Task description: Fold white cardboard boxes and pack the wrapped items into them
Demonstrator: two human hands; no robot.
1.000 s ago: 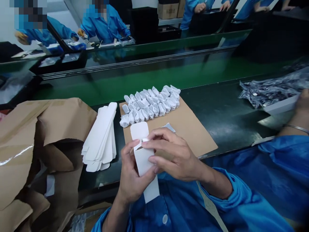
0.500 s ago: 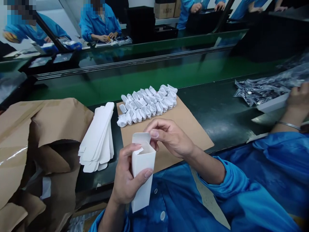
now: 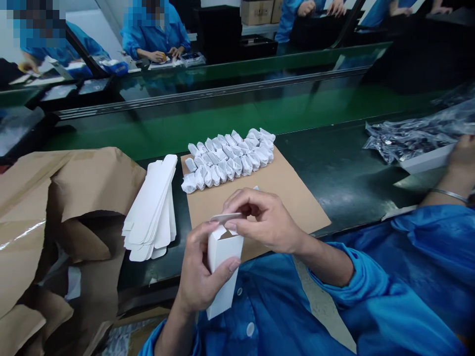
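Observation:
My left hand (image 3: pixel 204 267) is wrapped round a tall white cardboard box (image 3: pixel 224 267), which stands slightly tilted with its top end upward. At that top end, my right hand (image 3: pixel 263 220) pinches the lid flap between thumb and fingers, and the flap is bent over the opening. Part of the opening still shows below the flap. Beyond my hands, several small white-wrapped bundles (image 3: pixel 230 160) sit in rows on a brown cardboard sheet (image 3: pixel 297 198). Left of them lies a stack of flat white box blanks (image 3: pixel 150 207).
A large opened brown carton (image 3: pixel 92 190) stands at the left. Behind the work surface runs a green conveyor belt (image 3: pixel 222 116). At the right, a co-worker's arm (image 3: pixel 452 173) reaches beside clear plastic bags (image 3: pixel 408 136) with dark items. Several people in blue work across the line.
The lid flap, upright before, is now folded down toward the box opening by my right hand. My left hand keeps its hold, and the box has shifted slightly to the right.

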